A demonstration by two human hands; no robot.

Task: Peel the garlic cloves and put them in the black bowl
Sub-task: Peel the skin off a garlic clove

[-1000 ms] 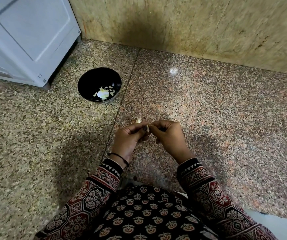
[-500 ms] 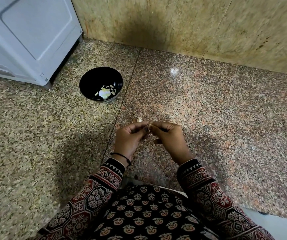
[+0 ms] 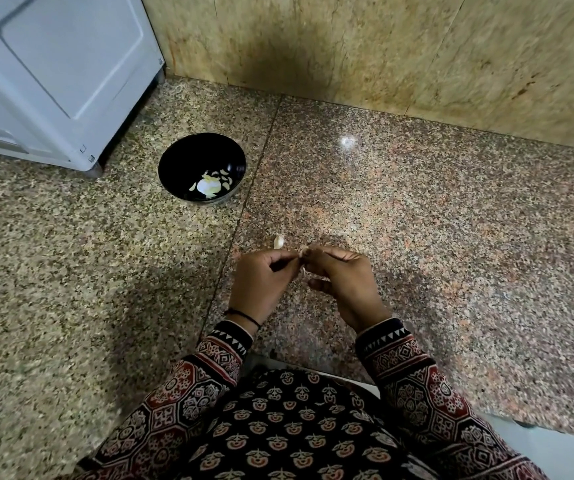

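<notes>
Pinching one small garlic clove (image 3: 302, 251) between them, the left hand (image 3: 261, 277) and right hand (image 3: 342, 275) meet fingertip to fingertip. Light, firm and papery-skinned, it probably wants nails at its tip. Beyond the grip lie another clove (image 3: 279, 242) and, farther left, the black bowl (image 3: 181, 161).

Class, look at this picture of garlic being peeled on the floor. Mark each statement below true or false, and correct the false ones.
1. The black bowl holds some pale garlic pieces. True.
2. The left hand and right hand meet at the fingertips on a garlic clove. True.
3. The bowl sits to the person's right. False: it sits ahead to the left, near the white appliance.
4. A loose clove lies on the floor just beyond the hands. True.
5. The left wrist is bare. False: it wears a thin black band.
</notes>
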